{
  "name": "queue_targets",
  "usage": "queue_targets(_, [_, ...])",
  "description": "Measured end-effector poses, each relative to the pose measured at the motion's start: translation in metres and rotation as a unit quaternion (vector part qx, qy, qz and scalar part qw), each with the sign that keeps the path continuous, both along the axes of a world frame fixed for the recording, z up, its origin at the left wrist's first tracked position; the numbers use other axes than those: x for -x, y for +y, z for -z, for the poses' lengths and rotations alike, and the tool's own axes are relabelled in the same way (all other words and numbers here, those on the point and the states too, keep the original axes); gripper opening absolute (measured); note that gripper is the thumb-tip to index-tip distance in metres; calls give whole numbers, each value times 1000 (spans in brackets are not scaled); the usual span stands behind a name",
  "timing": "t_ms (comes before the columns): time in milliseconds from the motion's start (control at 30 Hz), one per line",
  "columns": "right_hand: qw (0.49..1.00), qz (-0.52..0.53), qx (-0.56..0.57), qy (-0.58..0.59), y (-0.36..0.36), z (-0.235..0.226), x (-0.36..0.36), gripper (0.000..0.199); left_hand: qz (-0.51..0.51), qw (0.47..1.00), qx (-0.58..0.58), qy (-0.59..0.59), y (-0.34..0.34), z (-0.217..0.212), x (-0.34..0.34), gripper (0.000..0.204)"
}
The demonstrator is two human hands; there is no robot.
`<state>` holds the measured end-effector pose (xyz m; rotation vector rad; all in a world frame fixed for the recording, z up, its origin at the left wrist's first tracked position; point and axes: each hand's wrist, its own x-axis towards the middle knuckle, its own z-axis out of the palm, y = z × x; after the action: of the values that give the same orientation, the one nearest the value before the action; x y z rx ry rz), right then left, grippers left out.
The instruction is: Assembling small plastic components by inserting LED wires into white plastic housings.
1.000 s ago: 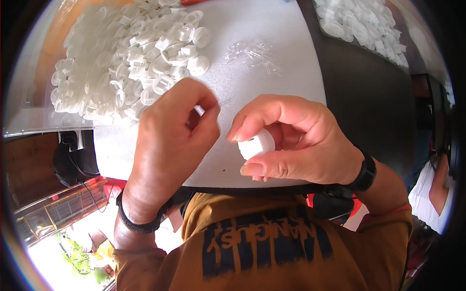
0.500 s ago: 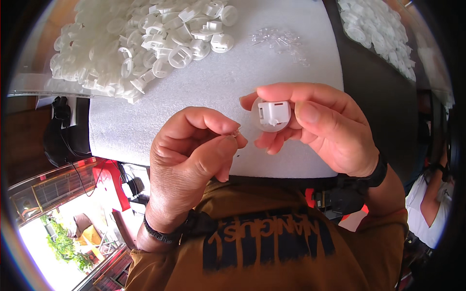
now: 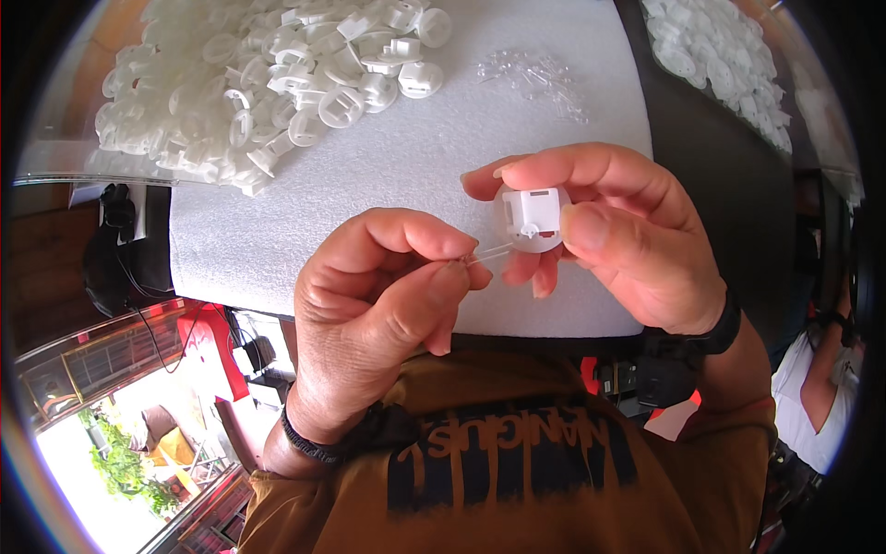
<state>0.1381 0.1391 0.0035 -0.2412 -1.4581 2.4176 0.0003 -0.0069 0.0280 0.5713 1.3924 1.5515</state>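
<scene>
My right hand point(image 3: 637, 240) holds a round white plastic part point(image 3: 538, 210) by its rim between thumb and fingers. A square raised housing with slots and a small stub faces up on it. My left hand point(image 3: 383, 286) pinches what looks like a clear LED point(image 3: 489, 253) between thumb and forefinger. Its two thin leads stretch to the right, their tips at the lower left edge of the white part. Whether they touch it or have entered it, I cannot tell. The pinched end is mostly covered by my fingertips.
A large heap of similar white plastic parts point(image 3: 277, 83) lies at the far left of the pale foam sheet point(image 3: 406, 171). Beyond my hands is a small pile of clear LEDs point(image 3: 533, 81). More white pieces point(image 3: 720, 69) fill a clear container at the far right.
My left hand has moved right, and the LED's leads now show, reaching to the white part. My right hand has shifted and turned that part slightly.
</scene>
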Motion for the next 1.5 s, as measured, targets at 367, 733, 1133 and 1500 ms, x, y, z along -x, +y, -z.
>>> queue_targets(367, [999, -29, -10, -37, 2, -2, -1, 42, -7, 1000, -20, 3, 1, 7, 0, 12])
queue_targets(733, [998, -24, -26, -47, 4, 2, 1, 45, -12, 999, -37, 17, 0, 7, -2, 15])
queue_targets(1133, [997, -34, -12, -70, 1, -4, 2, 53, -7, 996, -81, 41, 3, 6, -6, 19])
queue_targets(1500, [996, -42, -3, -81, 3, -4, 2, 54, 7, 995, -91, 41, 8, 7, -7, 18])
